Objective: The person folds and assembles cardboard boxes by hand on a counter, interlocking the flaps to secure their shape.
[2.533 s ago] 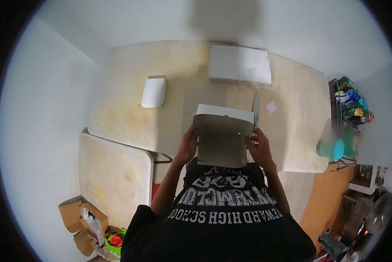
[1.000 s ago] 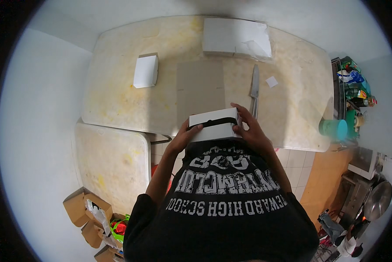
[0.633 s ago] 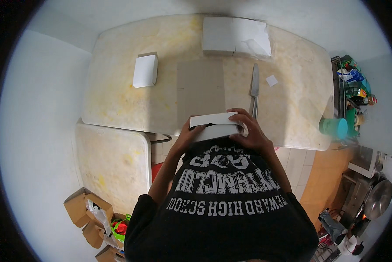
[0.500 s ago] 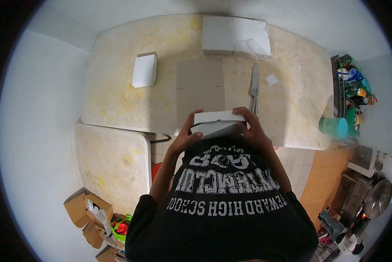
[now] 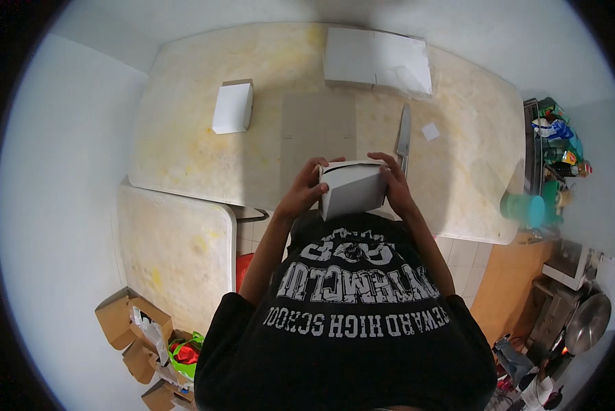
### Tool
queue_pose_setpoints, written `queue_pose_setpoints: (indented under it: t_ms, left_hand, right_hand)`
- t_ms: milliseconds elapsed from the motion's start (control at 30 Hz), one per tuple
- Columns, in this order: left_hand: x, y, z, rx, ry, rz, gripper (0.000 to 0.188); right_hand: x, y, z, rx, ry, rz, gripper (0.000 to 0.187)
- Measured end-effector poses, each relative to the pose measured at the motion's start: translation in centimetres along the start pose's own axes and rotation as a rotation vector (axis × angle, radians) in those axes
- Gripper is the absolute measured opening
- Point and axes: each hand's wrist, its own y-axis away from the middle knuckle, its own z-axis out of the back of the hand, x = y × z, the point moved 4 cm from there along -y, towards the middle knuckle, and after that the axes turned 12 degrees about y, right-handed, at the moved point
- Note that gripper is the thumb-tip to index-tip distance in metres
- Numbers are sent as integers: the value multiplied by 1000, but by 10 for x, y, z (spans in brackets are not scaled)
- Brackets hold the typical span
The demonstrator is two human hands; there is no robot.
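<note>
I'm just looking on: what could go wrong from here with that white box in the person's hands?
The white box shows a dark gap along its top edge, so uneven pressing might crease it. It sits tilted between left grip and right grip near the edge of the table; a slip could drop it. The bare knife lies just beyond the right grip and could get knocked.

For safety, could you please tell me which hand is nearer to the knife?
Right hand: near the knife, at its handle end; left hand: farther left, across the white box.

Box (image 5: 354, 192) between hands (image 5: 304, 194), cardboard sheet (image 5: 318, 123) beyond, knife (image 5: 404, 133) right of sheet, carton (image 5: 232, 108) left
</note>
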Motion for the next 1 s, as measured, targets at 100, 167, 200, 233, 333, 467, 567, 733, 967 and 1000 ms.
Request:
queue_pose_setpoints:
  t_ms: [100,167,200,233,333,467,567,733,967,1000]
  left_hand:
    - [11,-10,5,-7,40,31,49]
    - [20,-11,7,-22,-10,36,48]
    - [24,-12,6,-50,11,55,46]
    - [27,-12,6,-79,33,76,45]
    - [31,-12,7,-135,-53,110,42]
    - [43,-9,17,-200,-65,199,40]
    - [45,-8,13,-155,-105,112,42]
    - [33,-13,-6,-219,-692,55,42]
    - [33,-16,-11,-251,-835,-33,35]
    - [32,-17,-11,-261,-863,-52,33]
  right_hand:
    - [12,2,-3,-154,575,243,38]
    - [22,5,-9,-110,667,316,42]
    - [30,8,-14,-74,757,384,46]
    - [38,9,-17,-76,756,380,46]
    - [49,9,-32,-109,1217,442,53]
    - [30,-5,-37,-30,939,155,49]
    - [29,-10,-43,-27,793,174,41]
    - [25,-13,-45,-94,687,262,33]
    - [23,-16,-42,-128,749,243,26]
    - [21,-17,-42,-132,741,232,26]
